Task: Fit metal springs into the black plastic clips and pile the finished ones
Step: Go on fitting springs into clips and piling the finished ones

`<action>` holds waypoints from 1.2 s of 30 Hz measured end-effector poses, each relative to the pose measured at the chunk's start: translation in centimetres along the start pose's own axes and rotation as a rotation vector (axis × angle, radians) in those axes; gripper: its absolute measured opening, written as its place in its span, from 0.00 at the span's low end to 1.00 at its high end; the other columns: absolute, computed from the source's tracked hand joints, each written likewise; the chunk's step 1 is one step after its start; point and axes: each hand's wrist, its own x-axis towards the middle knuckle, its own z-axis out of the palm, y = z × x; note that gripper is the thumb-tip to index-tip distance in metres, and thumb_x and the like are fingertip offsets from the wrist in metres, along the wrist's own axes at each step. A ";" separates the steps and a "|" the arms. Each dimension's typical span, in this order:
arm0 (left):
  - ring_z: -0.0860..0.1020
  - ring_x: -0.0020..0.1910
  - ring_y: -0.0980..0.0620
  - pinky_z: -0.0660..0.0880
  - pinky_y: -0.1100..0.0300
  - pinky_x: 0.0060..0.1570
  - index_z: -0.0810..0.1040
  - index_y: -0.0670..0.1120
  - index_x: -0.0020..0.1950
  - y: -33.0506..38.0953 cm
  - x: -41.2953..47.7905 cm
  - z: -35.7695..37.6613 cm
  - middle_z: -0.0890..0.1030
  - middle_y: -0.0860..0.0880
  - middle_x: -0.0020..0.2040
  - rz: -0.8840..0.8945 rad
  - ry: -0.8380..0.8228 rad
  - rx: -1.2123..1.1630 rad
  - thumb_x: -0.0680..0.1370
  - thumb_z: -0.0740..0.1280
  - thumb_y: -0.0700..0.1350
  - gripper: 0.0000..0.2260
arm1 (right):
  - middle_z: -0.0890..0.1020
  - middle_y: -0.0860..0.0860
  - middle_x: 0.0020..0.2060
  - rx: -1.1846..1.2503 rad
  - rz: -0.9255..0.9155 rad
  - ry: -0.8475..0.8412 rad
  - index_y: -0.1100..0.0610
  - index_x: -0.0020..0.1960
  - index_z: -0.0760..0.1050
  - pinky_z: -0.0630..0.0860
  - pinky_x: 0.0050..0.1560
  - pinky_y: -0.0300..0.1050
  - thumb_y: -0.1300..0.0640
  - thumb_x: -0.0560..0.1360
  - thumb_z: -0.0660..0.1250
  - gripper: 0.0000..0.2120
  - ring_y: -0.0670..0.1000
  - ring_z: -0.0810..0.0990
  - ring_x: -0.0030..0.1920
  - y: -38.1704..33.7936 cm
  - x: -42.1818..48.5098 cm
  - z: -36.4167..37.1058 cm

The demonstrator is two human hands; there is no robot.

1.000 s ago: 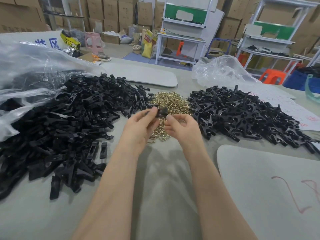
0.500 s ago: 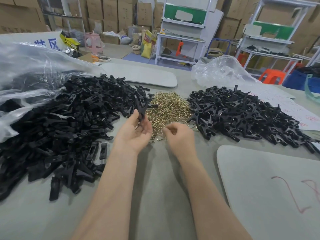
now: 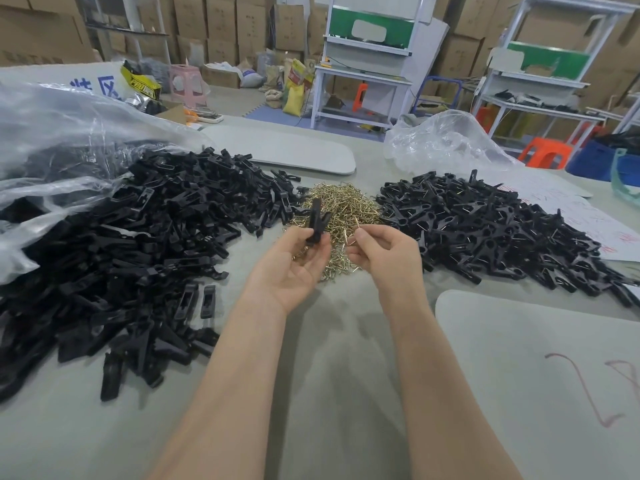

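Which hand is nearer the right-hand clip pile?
Right. The right hand, pinching a spring, is beside the clip pile; the left hand, holding a clip, is farther left.

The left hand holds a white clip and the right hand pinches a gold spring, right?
Not quite. In the head view the clip in the left hand is black, not white. The right hand does pinch a gold spring.

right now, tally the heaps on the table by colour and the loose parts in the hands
Black clip heaps: 2
Gold spring heap: 1
Clip in left hand: 1
Spring in right hand: 1
Total: 5
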 end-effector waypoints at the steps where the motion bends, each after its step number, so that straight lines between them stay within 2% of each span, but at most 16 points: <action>1: 0.78 0.40 0.51 0.81 0.60 0.41 0.75 0.39 0.42 -0.2 0.0 0.0 0.77 0.43 0.40 -0.010 0.003 0.069 0.76 0.65 0.37 0.03 | 0.82 0.50 0.32 0.035 0.020 0.008 0.59 0.44 0.78 0.77 0.34 0.33 0.66 0.76 0.66 0.05 0.44 0.81 0.32 -0.2 0.0 -0.1; 4: 0.74 0.35 0.55 0.74 0.65 0.37 0.75 0.43 0.42 -0.6 0.2 0.1 0.76 0.47 0.38 0.010 0.032 0.277 0.76 0.66 0.40 0.03 | 0.82 0.52 0.32 0.111 0.074 0.013 0.60 0.43 0.77 0.77 0.34 0.34 0.65 0.76 0.67 0.04 0.45 0.82 0.31 -0.6 0.0 -0.2; 6: 0.73 0.33 0.56 0.74 0.67 0.33 0.77 0.43 0.42 -0.7 0.3 0.0 0.77 0.48 0.37 0.038 0.010 0.330 0.75 0.68 0.39 0.03 | 0.81 0.52 0.31 0.130 0.096 0.015 0.59 0.43 0.77 0.77 0.33 0.34 0.65 0.77 0.66 0.04 0.45 0.80 0.29 -0.8 0.0 -0.4; 8: 0.75 0.32 0.56 0.76 0.67 0.34 0.78 0.42 0.42 -0.7 0.3 0.1 0.78 0.48 0.36 0.099 -0.007 0.402 0.74 0.69 0.37 0.02 | 0.80 0.51 0.31 0.136 0.104 0.017 0.58 0.44 0.78 0.76 0.31 0.34 0.65 0.78 0.65 0.05 0.44 0.80 0.28 -1.0 0.0 -0.8; 13: 0.76 0.39 0.59 0.73 0.66 0.42 0.80 0.51 0.46 -1.4 0.7 -0.3 0.79 0.54 0.39 0.532 0.113 1.151 0.73 0.72 0.40 0.06 | 0.78 0.53 0.35 0.115 0.091 0.005 0.59 0.44 0.77 0.77 0.33 0.34 0.68 0.78 0.62 0.08 0.44 0.81 0.29 -1.3 -0.1 -1.2; 15: 0.75 0.40 0.63 0.70 0.72 0.41 0.77 0.55 0.43 -1.4 0.7 -0.5 0.78 0.58 0.41 0.636 0.103 1.271 0.73 0.73 0.42 0.08 | 0.78 0.53 0.35 0.074 0.059 0.015 0.58 0.44 0.77 0.78 0.34 0.33 0.68 0.78 0.62 0.08 0.43 0.81 0.30 -1.2 0.0 -1.3; 17: 0.74 0.40 0.63 0.68 0.74 0.39 0.76 0.54 0.45 -1.3 0.9 -0.7 0.77 0.59 0.41 0.688 0.131 1.334 0.73 0.72 0.43 0.07 | 0.79 0.53 0.36 0.034 0.030 0.014 0.57 0.45 0.77 0.78 0.37 0.33 0.68 0.78 0.63 0.09 0.43 0.81 0.31 -1.2 0.1 -1.3; 19: 0.76 0.43 0.58 0.70 0.73 0.41 0.76 0.50 0.48 -1.1 1.1 -0.8 0.78 0.57 0.44 0.736 0.193 1.307 0.75 0.71 0.44 0.06 | 0.79 0.53 0.36 -0.005 0.017 0.015 0.56 0.45 0.78 0.78 0.37 0.33 0.68 0.77 0.64 0.09 0.42 0.81 0.31 -1.0 0.2 -1.4; 22: 0.79 0.47 0.53 0.76 0.62 0.50 0.76 0.46 0.53 -0.2 1.1 -0.9 0.79 0.50 0.48 0.717 0.286 0.946 0.76 0.70 0.43 0.07 | 0.80 0.52 0.35 -0.187 -0.017 0.040 0.55 0.44 0.79 0.79 0.37 0.36 0.64 0.76 0.67 0.06 0.43 0.80 0.30 -0.4 0.2 -1.2; 24: 0.78 0.42 0.56 0.78 0.65 0.45 0.76 0.43 0.55 0.4 0.9 -0.9 0.79 0.49 0.46 0.658 0.308 0.644 0.77 0.69 0.42 0.09 | 0.80 0.49 0.34 -0.377 -0.044 0.079 0.51 0.42 0.79 0.77 0.41 0.40 0.60 0.75 0.68 0.05 0.45 0.77 0.33 0.0 0.3 -1.1; 26: 0.77 0.40 0.58 0.77 0.67 0.42 0.75 0.43 0.51 0.8 0.8 -1.1 0.78 0.49 0.43 0.613 0.324 0.447 0.77 0.68 0.41 0.05 | 0.79 0.47 0.32 -0.447 -0.026 0.088 0.49 0.40 0.78 0.75 0.40 0.41 0.59 0.75 0.68 0.07 0.44 0.76 0.32 0.3 0.4 -1.3; 29: 0.77 0.39 0.57 0.76 0.67 0.40 0.74 0.44 0.49 0.6 0.8 -1.0 0.78 0.49 0.42 0.595 0.322 0.379 0.77 0.68 0.40 0.04 | 0.79 0.50 0.31 -0.313 0.087 0.059 0.55 0.43 0.78 0.79 0.37 0.42 0.63 0.75 0.67 0.05 0.42 0.76 0.25 0.7 0.4 -1.4; 31: 0.76 0.40 0.57 0.76 0.67 0.40 0.74 0.44 0.48 0.4 0.8 -0.9 0.77 0.49 0.42 0.593 0.312 0.400 0.77 0.68 0.40 0.03 | 0.79 0.52 0.32 -0.259 0.107 0.130 0.56 0.42 0.75 0.77 0.31 0.39 0.66 0.74 0.66 0.06 0.41 0.75 0.23 1.0 0.6 -1.7; 33: 0.76 0.39 0.57 0.76 0.68 0.40 0.74 0.45 0.46 0.3 0.8 -0.8 0.77 0.49 0.42 0.601 0.305 0.415 0.77 0.68 0.40 0.03 | 0.79 0.53 0.33 -0.151 0.052 0.311 0.56 0.42 0.73 0.74 0.27 0.34 0.67 0.74 0.66 0.08 0.41 0.75 0.23 0.9 1.0 -2.4; 34: 0.76 0.39 0.57 0.76 0.68 0.40 0.74 0.45 0.46 0.3 0.8 -0.7 0.77 0.49 0.42 0.605 0.306 0.415 0.77 0.68 0.40 0.03 | 0.79 0.54 0.35 -0.042 0.021 0.430 0.57 0.43 0.74 0.74 0.29 0.33 0.68 0.75 0.66 0.07 0.41 0.78 0.25 0.6 1.2 -3.0; 36: 0.76 0.39 0.57 0.76 0.68 0.39 0.74 0.45 0.46 0.3 0.9 -0.7 0.77 0.49 0.42 0.612 0.313 0.412 0.77 0.68 0.40 0.03 | 0.80 0.55 0.45 0.198 -0.027 0.632 0.62 0.53 0.74 0.76 0.38 0.31 0.68 0.76 0.64 0.07 0.45 0.82 0.38 0.1 1.5 -4.1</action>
